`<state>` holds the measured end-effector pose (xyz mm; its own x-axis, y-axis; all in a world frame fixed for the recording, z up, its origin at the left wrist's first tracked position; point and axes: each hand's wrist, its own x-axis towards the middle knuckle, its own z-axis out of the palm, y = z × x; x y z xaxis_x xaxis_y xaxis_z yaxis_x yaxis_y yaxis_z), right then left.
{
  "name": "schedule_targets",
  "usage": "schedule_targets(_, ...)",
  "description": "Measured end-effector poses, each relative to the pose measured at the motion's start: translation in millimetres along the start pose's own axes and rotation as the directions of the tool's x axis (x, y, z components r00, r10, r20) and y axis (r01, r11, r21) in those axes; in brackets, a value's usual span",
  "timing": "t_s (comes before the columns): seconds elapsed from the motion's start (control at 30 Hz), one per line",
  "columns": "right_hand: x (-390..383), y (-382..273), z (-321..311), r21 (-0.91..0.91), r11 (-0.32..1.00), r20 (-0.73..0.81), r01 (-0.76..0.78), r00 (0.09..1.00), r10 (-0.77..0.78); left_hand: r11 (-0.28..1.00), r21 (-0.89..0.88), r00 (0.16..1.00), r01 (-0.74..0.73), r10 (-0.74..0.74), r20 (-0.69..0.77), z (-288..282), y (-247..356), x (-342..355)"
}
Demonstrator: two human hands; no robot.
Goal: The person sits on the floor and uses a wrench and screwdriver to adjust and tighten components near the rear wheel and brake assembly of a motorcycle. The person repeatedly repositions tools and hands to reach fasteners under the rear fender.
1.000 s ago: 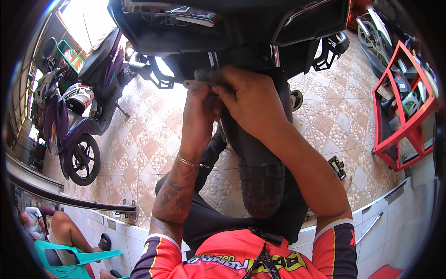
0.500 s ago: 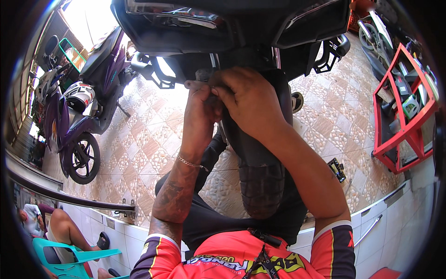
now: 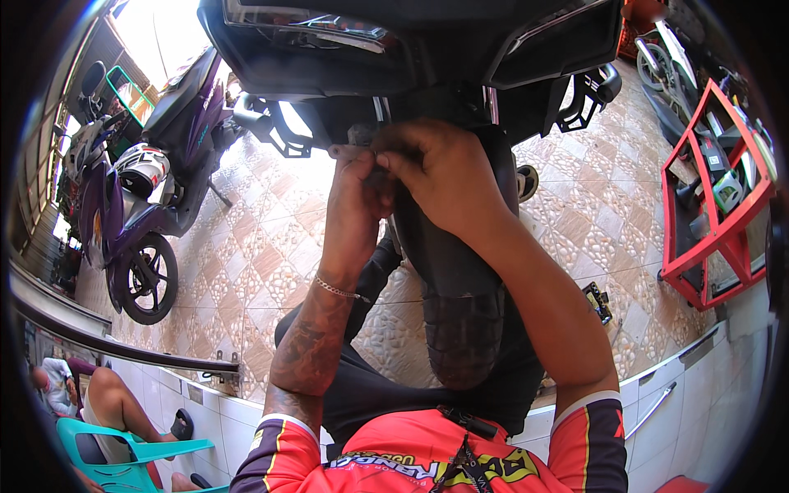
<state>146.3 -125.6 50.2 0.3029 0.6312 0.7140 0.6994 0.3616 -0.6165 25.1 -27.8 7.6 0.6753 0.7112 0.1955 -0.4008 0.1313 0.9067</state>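
Note:
In front of me stands a black motorcycle [image 3: 448, 62], its front wheel pointing toward me. The treaded front tyre [image 3: 464, 349] sits between my legs, under a dark mudguard [image 3: 444, 255]. Beside the left fork leg, my left hand [image 3: 358, 182] is closed around a small grey metal part [image 3: 339, 152] with a rounded, holed end. Its other end is hidden by my fingers. My right hand [image 3: 444, 168] reaches over the mudguard, thumb and fingers pinched against the same spot. What those fingertips hold is hidden.
A purple scooter [image 3: 136, 214] carrying a white helmet [image 3: 142, 170] is parked at the left. Lower left, a person sits on a turquoise chair [image 3: 123, 452]. A red metal rack [image 3: 715, 222] with bottles stands at the right. A small dark item [image 3: 597, 304] lies on the tiled floor.
My right hand's fingers have shifted slightly and curl more at the metal part. My left hand keeps its grip in nearly the same place.

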Motion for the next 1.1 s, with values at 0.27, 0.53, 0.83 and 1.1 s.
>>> schedule_targets(0.27, 2, 1, -3, 0.081, 0.994, 0.020, -0.078, 0.997, 0.076, 1.000, -0.008, 1.000, 0.002, -0.002, -0.020, 5, 3, -1)
schedule_targets(0.53, 4, 6, -4, -0.109, 0.991, 0.031, 0.077, 0.997, -0.074, 0.999, -0.034, 1.000, -0.009, 0.008, -0.029, 6, 2, 0)
schedule_targets(0.83, 6, 1, -6, -0.225, 0.967, 0.032, 0.118, 0.993, -0.114, 1.000, 0.022, 0.999, -0.014, 0.015, -0.035, 9, 5, -2)
schedule_targets(1.1, 4, -4, -12, -0.354, 0.916, 0.058, 0.187, 0.982, -0.178, 1.000, 0.022, 1.000, 0.000, 0.000, -0.028, 9, 6, -4)
